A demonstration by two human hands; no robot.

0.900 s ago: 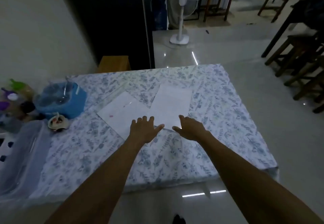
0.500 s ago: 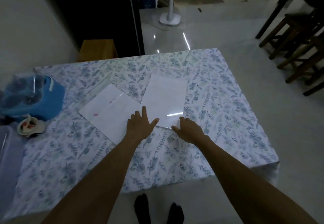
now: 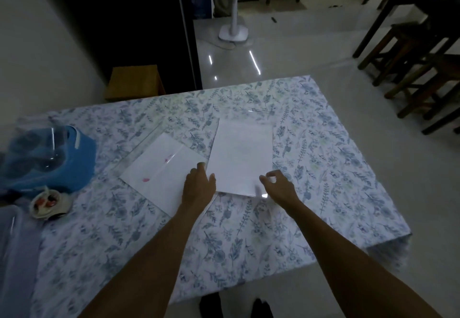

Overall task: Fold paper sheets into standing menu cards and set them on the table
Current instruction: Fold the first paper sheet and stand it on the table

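Observation:
Two white paper sheets lie flat on the floral tablecloth [image 3: 323, 168]. The left sheet [image 3: 159, 170] is turned at an angle and carries small pink marks. The right sheet [image 3: 242, 155] lies almost straight. My left hand [image 3: 199, 183] rests palm down, fingers together, where the near corners of the two sheets meet. My right hand [image 3: 278, 185] sits at the near right corner of the right sheet, thumb and forefinger curled towards each other over the paper. That corner glints; I cannot tell whether the fingers grip it.
A blue container with a clear lid [image 3: 49, 155], a small bowl [image 3: 48, 202] and a clear plastic box [image 3: 15, 243] crowd the table's left side. Beyond the table are a wooden stool [image 3: 134, 82] and a white fan [image 3: 234, 33]. Dark wooden stools [image 3: 410, 68] stand at the right.
My right hand has slid right along the sheet's near edge to its corner and curled its fingers. My left hand has stayed at the sheets' inner corners. The camera tilted slightly.

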